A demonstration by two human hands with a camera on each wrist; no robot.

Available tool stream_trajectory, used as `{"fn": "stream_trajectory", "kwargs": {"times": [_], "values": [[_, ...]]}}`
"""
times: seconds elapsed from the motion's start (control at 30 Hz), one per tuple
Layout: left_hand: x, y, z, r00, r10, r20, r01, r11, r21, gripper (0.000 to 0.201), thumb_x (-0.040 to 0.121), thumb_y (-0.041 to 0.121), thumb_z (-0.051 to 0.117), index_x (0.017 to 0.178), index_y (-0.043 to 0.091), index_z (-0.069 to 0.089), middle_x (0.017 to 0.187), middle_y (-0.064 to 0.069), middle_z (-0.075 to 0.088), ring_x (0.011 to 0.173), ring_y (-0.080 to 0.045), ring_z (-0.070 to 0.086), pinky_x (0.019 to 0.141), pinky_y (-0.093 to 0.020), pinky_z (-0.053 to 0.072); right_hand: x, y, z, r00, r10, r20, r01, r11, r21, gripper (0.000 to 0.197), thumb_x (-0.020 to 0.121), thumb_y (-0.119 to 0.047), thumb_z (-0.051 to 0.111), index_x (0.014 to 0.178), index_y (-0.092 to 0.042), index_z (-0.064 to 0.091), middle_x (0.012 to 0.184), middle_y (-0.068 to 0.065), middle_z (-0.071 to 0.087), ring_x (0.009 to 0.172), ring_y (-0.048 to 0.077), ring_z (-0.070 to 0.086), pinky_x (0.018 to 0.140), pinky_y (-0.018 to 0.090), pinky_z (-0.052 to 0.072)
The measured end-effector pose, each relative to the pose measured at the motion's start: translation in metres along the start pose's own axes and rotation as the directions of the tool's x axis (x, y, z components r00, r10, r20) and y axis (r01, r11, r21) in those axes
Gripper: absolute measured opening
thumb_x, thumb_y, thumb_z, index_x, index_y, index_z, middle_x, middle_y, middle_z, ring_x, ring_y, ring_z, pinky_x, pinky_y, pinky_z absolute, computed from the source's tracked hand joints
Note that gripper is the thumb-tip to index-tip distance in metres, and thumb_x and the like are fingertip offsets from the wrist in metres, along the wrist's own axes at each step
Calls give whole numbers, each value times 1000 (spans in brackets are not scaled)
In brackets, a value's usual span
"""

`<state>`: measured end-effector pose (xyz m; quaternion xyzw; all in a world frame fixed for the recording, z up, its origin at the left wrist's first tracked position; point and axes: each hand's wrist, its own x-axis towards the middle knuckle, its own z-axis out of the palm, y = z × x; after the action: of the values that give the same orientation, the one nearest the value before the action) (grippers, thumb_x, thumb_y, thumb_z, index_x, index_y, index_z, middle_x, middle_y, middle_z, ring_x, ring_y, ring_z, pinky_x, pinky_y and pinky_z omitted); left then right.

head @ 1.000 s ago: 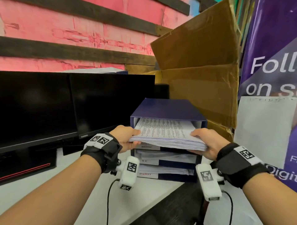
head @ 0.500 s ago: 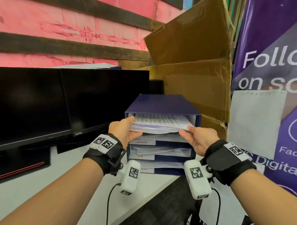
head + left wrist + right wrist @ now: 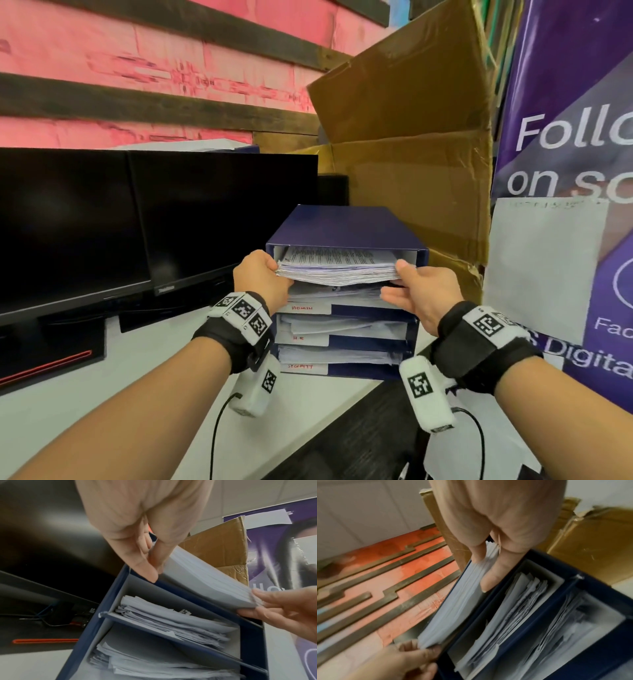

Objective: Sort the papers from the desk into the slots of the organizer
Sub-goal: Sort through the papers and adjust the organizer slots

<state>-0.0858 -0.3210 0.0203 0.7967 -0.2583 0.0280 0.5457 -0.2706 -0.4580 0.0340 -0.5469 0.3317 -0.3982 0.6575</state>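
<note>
A blue three-slot organizer point(image 3: 346, 226) stands on the white desk, its slots tagged ADMIN, H.R and SECURITY. A thick stack of printed papers point(image 3: 337, 269) lies in the top slot with its front edge sticking out a little. My left hand point(image 3: 263, 277) pinches the stack's front left corner, thumb above and fingers below point(image 3: 145, 561). My right hand point(image 3: 418, 291) pinches the front right corner point(image 3: 482, 573), thumb on top. The wrist views show the same stack point(image 3: 205, 580) point(image 3: 458, 601) inside the organizer point(image 3: 252, 642) point(image 3: 599, 592). Loose papers point(image 3: 342, 325) fill both lower slots.
Two dark monitors point(image 3: 68, 222) point(image 3: 222, 212) stand left of the organizer. An opened cardboard box point(image 3: 411, 171) rises right behind it. A purple banner point(image 3: 565, 137) with a white sheet closes the right side. Bare white desk point(image 3: 137, 377) lies before the monitors; wrist cables hang down.
The stack has slid deeper into the top slot, both hands moving forward with it. My right hand has shifted from the stack's side to its front corner.
</note>
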Motion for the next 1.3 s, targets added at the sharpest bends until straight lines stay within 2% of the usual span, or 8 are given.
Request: {"fn": "stream_trajectory", "kwargs": {"times": [0.17, 0.27, 0.47, 0.77, 0.9, 1.03, 1.13, 1.3], "values": [[-4, 5, -4, 997, 22, 72, -23, 1000, 14, 45, 67, 6, 83, 81, 20, 43, 83, -10, 63, 67, -33, 69, 61, -44, 59, 5, -3, 2, 995, -98, 13, 98, 956, -277, 65, 93, -13, 62, 147, 2, 28, 98, 5, 59, 71, 29, 69, 74, 43, 60], [-4, 4, -8, 996, 55, 72, -56, 998, 17, 41, 71, 7, 82, 93, 12, 49, 83, -12, 63, 61, -26, 64, 58, -39, 59, 8, -1, 5, 996, -93, -12, 83, 929, -360, 66, 92, -13, 63, 147, -1, 29, 117, 14, 58, 66, 28, 68, 70, 42, 60], [6, 9, -4, 990, 137, -18, -133, 981, 141, 34, 73, 14, 80, 64, 16, 47, 70, -9, 64, 64, -28, 67, 63, -41, 59, 13, 5, 2, 989, -148, 0, 132, 880, -456, 66, 93, -19, 63, 148, -4, 30, 138, 16, 51, 61, 28, 67, 65, 43, 60], [9, 4, -10, 995, 101, 10, -101, 984, 147, 31, 69, 27, 85, 67, 8, 61, 65, -8, 67, 66, -24, 68, 67, -39, 59, 21, 14, -5, 985, -169, 39, 156, 769, -620, 42, 92, -20, 63, 132, -9, 53, 116, 9, 61, 52, 23, 65, 54, 37, 60], [9, 12, -8, 992, 129, -2, -123, 945, 303, 30, 73, 36, 81, 61, 16, 62, 63, 0, 64, 65, -18, 63, 65, -32, 57, 21, 11, -2, 976, -218, -8, 152, 707, -690, 38, 92, -24, 63, 124, -4, 56, 88, 3, 57, 61, 30, 70, 61, 45, 61], [10, 19, -5, 988, 156, 4, -143, 894, 424, 19, 84, 32, 71, 74, 16, 72, 74, -3, 69, 70, -22, 64, 60, -28, 50, 22, 9, -1, 960, -278, -20, 170, 642, -748, 31, 93, -29, 61, 116, -9, 62, 87, 6, 67, 63, 28, 70, 67, 44, 61], [8, 17, -1, 980, 194, 49, -190, 826, 531, 18, 91, 28, 60, 83, 18, 73, 78, -3, 70, 69, -23, 62, 59, -28, 48, 19, 11, -2, 934, -356, 26, 231, 546, -805, 22, 92, -31, 59, 103, -13, 66, 88, 9, 71, 74, 29, 69, 73, 42, 60], [4, 9, -1, 949, 293, 117, -296, 694, 656, 24, 92, 21, 53, 71, 19, 65, 73, -1, 62, 61, -21, 52, 55, -27, 41, -3, 13, -6, 843, -485, 233, 355, 176, -918, 28, 97, -28, 48, 119, -23, 64, 105, 4, 71, 89, 27, 66, 75, 34, 56]]}}
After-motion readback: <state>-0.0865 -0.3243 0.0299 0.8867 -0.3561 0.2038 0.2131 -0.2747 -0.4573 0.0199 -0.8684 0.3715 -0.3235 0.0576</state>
